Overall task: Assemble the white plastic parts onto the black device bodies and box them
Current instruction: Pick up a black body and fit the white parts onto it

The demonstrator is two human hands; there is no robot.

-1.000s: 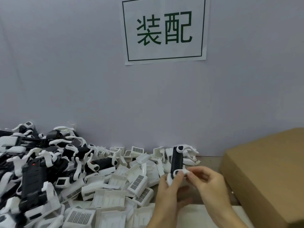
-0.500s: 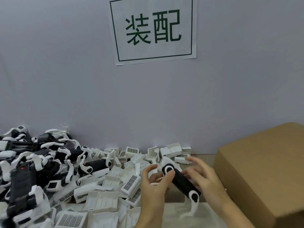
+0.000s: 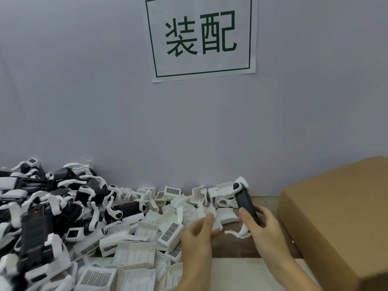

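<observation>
My right hand (image 3: 264, 225) grips the lower end of a black device body (image 3: 243, 200), which tilts up and to the left. It has a white cap at its top end, and a white curved piece (image 3: 241, 231) hangs below my fingers. My left hand (image 3: 198, 234) is off the device and hovers, blurred, over the heap of white plastic parts (image 3: 147, 227). Its fingers are loosely bent, with the fingertips at one white part (image 3: 215, 224). A closed cardboard box (image 3: 340, 219) stands to the right of my right hand.
A tangled pile of black device bodies with white clips (image 3: 42, 206) fills the left side of the table. A grey wall with a paper sign (image 3: 201, 36) stands close behind. A bare strip of brown table (image 3: 237, 248) lies between my hands.
My left hand let go of the black device and dropped left toward the white parts. My right hand now holds the device alone and has swung its top end up and to the right.
</observation>
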